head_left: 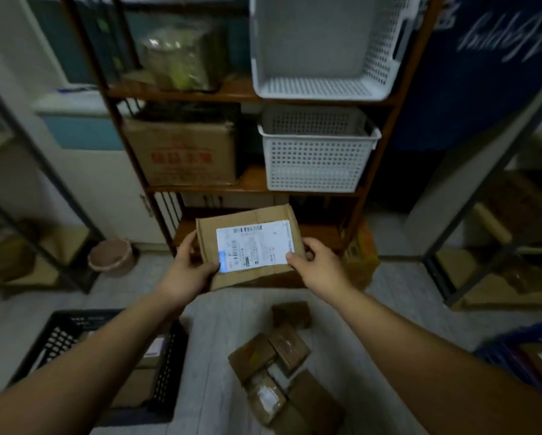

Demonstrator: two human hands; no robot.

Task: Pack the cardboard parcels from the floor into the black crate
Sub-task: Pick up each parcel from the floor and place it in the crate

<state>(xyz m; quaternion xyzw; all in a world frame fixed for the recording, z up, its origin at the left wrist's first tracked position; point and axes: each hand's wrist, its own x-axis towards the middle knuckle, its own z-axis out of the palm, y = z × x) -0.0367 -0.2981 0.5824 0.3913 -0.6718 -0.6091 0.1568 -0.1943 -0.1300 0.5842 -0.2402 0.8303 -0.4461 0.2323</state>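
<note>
Both hands, left (186, 268) and right (318, 265), have fingers clamped on one parcel (250, 246); the crate (169, 372) holds a few, and a pile (282, 365) waits on the floor.

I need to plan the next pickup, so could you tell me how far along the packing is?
Partly done. A few parcels already lie in the black crate at lower left. In hand: the left hand and right hand hold a labelled parcel up in front of the shelf. Left: a pile of parcels on the floor, beside the crate.
</note>
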